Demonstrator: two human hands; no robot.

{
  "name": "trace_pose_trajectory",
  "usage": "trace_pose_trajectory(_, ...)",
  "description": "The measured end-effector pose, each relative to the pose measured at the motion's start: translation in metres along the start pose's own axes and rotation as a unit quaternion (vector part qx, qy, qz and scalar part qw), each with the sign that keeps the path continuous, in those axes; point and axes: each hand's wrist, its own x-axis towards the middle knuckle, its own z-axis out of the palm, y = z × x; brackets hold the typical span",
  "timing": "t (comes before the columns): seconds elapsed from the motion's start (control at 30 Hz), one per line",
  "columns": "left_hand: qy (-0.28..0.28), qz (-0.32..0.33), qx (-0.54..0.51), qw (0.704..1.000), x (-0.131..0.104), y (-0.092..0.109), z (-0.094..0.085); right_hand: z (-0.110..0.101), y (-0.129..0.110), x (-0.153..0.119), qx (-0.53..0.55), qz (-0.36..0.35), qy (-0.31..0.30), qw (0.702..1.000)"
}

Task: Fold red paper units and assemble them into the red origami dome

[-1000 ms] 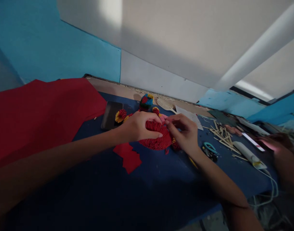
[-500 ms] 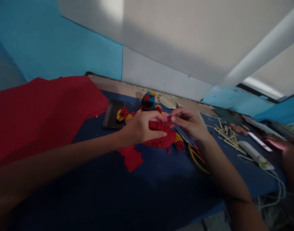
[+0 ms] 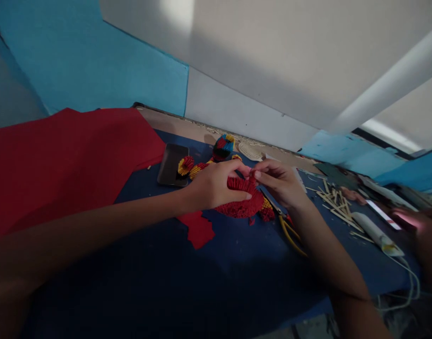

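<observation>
A red ball-like model of many folded paper pieces [image 3: 239, 205] is in the middle of the table. My left hand [image 3: 219, 183] is closed around its upper left side, thumb across the front. At its upper right edge, my right hand [image 3: 277, 181] pinches a small red paper piece [image 3: 253, 177], partly hidden by fingertips. Just right of the model lies a yellow-and-red folded-paper part [image 3: 267, 212], beside yellow-handled scissors [image 3: 289, 235] that my right forearm partly covers. Below the left wrist are cut red paper pieces [image 3: 200, 230].
A large red sheet [image 3: 77, 160] covers the table's left side. A dark phone [image 3: 173, 165], yellow-red paper coils [image 3: 185, 166] and a multicoloured paper model [image 3: 223, 147] stand behind. Rightward are thin sticks [image 3: 336, 202], a white corded object [image 3: 376, 234] and another person's hand [image 3: 410, 219] at a lit screen.
The view has shifted slightly, moving the scene a little to the right. Both hands keep their hold on the red model, and the right fingertips have moved slightly at its edge.
</observation>
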Motion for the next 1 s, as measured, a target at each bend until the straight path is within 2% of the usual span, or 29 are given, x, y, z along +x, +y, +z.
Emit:
trace_pose_trajectory(0.43,-0.001,-0.030,0.023,0.999,-0.0012,0.0035,-0.0010,0.0019,-0.0017,0.0022,0.038,0.032,-0.001,0.999)
trace_pose_trajectory(0.87,-0.008,-0.034,0.037,0.999,-0.0014,0.0048,-0.0022,-0.0015,0.0003,0.0024,0.018,0.009,-0.023,1.000)
trace_pose_trajectory(1.0,-0.004,-0.048,0.037,0.998,-0.0016,0.0063,-0.0024,0.0007,0.0010,0.0015,0.009,0.006,0.000,1.000)
